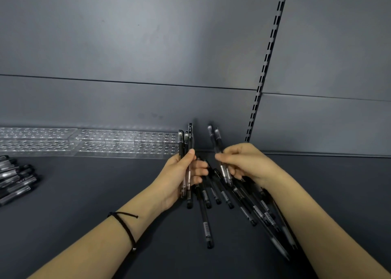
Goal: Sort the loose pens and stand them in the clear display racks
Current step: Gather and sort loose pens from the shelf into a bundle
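- Pens (206, 225) are lying loose on the dark shelf (84, 204), fanning out below and between the two hands and running under the right forearm.
- The left hand (179, 173) is gripping a small bundle of pens (187, 143) nearly upright, fingers curling round the barrels and the thumb pressing on them from the front. A black cord bracelet (124, 225) is sitting on that wrist.
- The right hand (243, 162) is pinching two more pens (215, 139) between thumb and curled fingers; they are tilting up and to the left, their tops standing just apart from the bundle.
- Clear racks (127, 143) are lying in two rows along the back edge of the shelf, against the grey back panel (148, 46), ending just beside the left hand's bundle.
- A second pile of pens (14, 179) is resting at the far left edge, well apart from the hands, with bare shelf stretching between.
- A slotted upright (266, 63) is running up the panel behind the right hand.
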A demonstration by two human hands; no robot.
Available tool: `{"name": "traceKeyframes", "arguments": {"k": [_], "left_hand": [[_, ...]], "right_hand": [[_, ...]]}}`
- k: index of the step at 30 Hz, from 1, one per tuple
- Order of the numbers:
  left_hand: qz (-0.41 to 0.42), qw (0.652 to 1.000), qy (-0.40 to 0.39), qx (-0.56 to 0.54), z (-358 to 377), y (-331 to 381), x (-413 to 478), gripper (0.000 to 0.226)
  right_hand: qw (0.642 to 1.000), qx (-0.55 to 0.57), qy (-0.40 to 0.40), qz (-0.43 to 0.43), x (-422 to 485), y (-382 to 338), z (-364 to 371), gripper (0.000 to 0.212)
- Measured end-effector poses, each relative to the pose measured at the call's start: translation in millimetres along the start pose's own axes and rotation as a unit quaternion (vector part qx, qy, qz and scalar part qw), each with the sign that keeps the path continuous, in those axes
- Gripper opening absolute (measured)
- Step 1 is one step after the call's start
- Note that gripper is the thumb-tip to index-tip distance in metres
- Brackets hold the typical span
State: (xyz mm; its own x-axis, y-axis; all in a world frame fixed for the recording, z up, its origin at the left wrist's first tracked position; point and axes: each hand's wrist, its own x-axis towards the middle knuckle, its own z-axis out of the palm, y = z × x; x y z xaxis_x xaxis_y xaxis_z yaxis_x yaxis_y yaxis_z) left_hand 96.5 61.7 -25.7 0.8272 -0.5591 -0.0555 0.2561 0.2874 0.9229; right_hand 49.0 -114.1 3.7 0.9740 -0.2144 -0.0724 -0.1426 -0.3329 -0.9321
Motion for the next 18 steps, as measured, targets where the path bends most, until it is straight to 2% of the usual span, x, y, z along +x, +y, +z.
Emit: {"name": "traceKeyframes", "arguments": {"k": [2, 4, 7, 10, 12, 14, 18], "left_hand": [[-0.019, 1.000, -0.014, -0.018, 2, 2, -2, 0.020], [-0.028, 0.999, -0.041, -0.020, 3, 3, -6, 0.025], [-0.027, 0.996, -0.085, 0.025, 6, 4, -10, 0.037], [-0.027, 0.995, -0.081, 0.055, 7, 3, -11, 0.031], [-0.024, 0.995, -0.075, 0.053, 6, 0, -9, 0.022], [-0.033, 0.995, -0.086, 0.030, 5, -1, -6, 0.018], [-0.057, 0.991, -0.115, 0.037, 6, 1, -7, 0.020]], "right_hand": [[0.992, 0.126, -0.019, -0.020, -2, -2, 2, 0.020], [0.981, 0.190, -0.037, -0.029, -5, -5, 8, 0.031], [0.988, 0.141, -0.028, -0.048, -9, -8, 18, 0.017], [0.998, 0.018, 0.019, -0.056, -11, -10, 21, 0.017], [0.999, 0.006, 0.021, -0.045, -12, -10, 21, 0.018], [0.998, 0.034, 0.020, -0.047, -13, -12, 21, 0.020], [0.975, 0.191, 0.074, -0.090, -8, -12, 15, 0.030]]}}
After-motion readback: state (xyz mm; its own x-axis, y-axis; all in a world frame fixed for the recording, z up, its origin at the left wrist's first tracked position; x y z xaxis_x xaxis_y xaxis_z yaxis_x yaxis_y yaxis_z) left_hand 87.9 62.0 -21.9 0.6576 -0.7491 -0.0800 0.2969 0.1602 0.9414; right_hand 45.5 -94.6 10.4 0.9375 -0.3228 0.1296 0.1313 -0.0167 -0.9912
